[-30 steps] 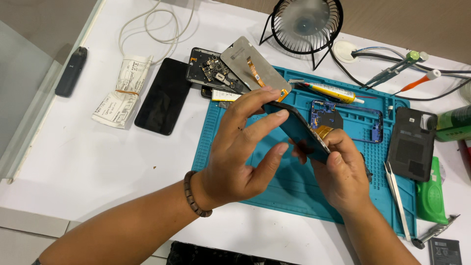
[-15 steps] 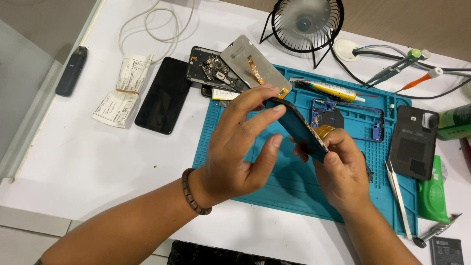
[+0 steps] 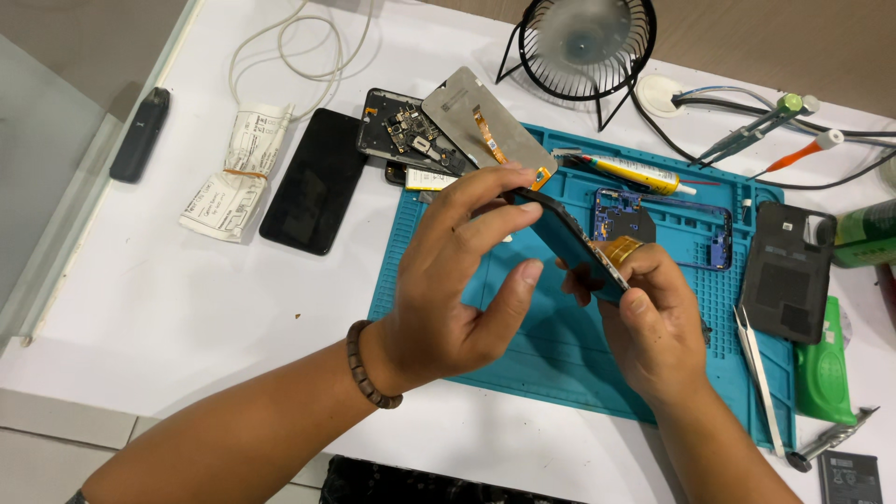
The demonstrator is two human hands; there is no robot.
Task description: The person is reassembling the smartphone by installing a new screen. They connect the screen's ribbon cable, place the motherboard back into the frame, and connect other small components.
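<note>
- The phone display panel, dark and thin, was held tilted above the blue work mat, its upper end toward the left hand and its lower end toward the right.
- The left hand was partly open: the fingertips pressed on the panel's upper edge, while the thumb stood just beneath it, apart from the glass.
- The right hand was closed around the panel's lower end, thumb on the near face, beside an orange flex cable that emerged at that end.
- The mat lay on a white tabletop; a brown floor showed beyond the far edge.
- On the mat behind the hands lay a blue phone frame, a yellow glue tube and a grey screen backing leaning over an opened phone body.
- To the left of the mat lay a black phone, face up, and a folded paper bundle.
- At the right edge were a black back cover, tweezers and a green bottle.
- A small black desk fan stood at the far edge, with cables to its right.
- Open tabletop remained at the near left, and bare mat lay directly beneath the hands.
</note>
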